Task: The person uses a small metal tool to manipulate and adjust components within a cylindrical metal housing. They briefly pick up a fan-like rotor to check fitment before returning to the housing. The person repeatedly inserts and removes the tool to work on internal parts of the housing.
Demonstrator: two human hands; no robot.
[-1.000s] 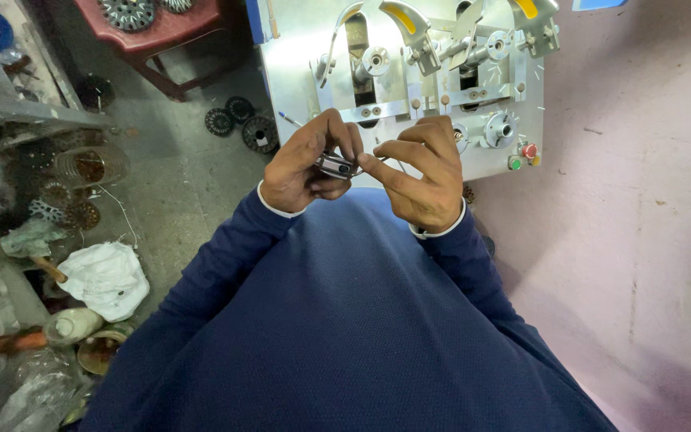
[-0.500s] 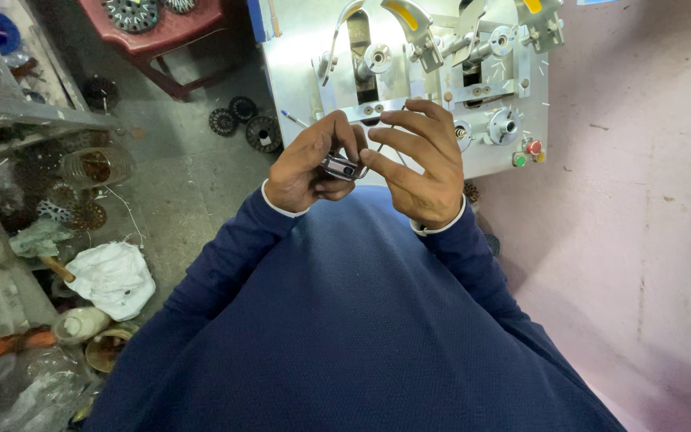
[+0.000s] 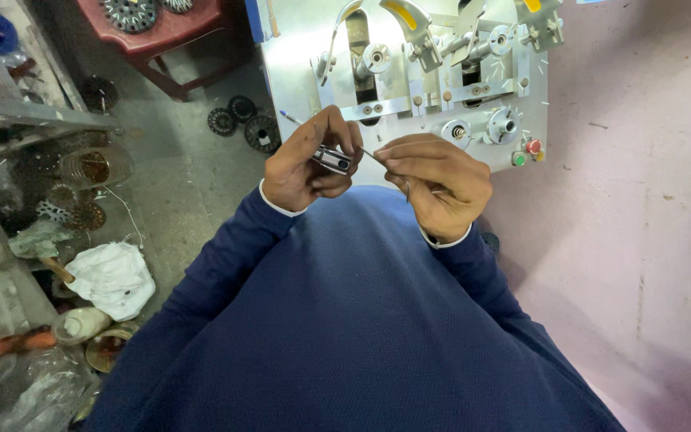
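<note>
Metal cylinder part (image 3: pixel 333 158), small, silvery with a dark end, sits in the left hand (image 3: pixel 309 164), fingers curled tight round it, held in the air just in front of the chest and below the lower edge of the machine panel (image 3: pixel 297 72). Right hand (image 3: pixel 437 184) pinched narrow on a thin wire or pin (image 3: pixel 371 153) whose tip meets the dark end of the cylinder. Hands near each other, not touching. Both sleeves dark blue, white cuffs showing.

Panel: bright sheet-metal face, upright, carrying two curved arms with yellow tips (image 3: pixel 405 16), round knobs and spindles, a horizontal slotted bar, a red button (image 3: pixel 533 146) and a green button (image 3: pixel 518 160) side by side at its lower right corner. Small light slivers scattered over the panel's right half; cannot tell what they are.

Room: grey concrete floor (image 3: pixel 177 176), dusty. Pink wall or surface (image 3: pixel 633 200) fills the right side, scuffed. Red plastic stool (image 3: pixel 169 36) at the top left with toothed round laminations on its seat. Three dark round discs (image 3: pixel 241 124) on the floor between the stool and the panel's left edge. Left edge of view: metal shelf rails, wound coils and toothed rings, a crumpled white cloth (image 3: pixel 112 276), a pale bottle lying on its side, clear plastic bags near the bottom corner, all crowded together
</note>
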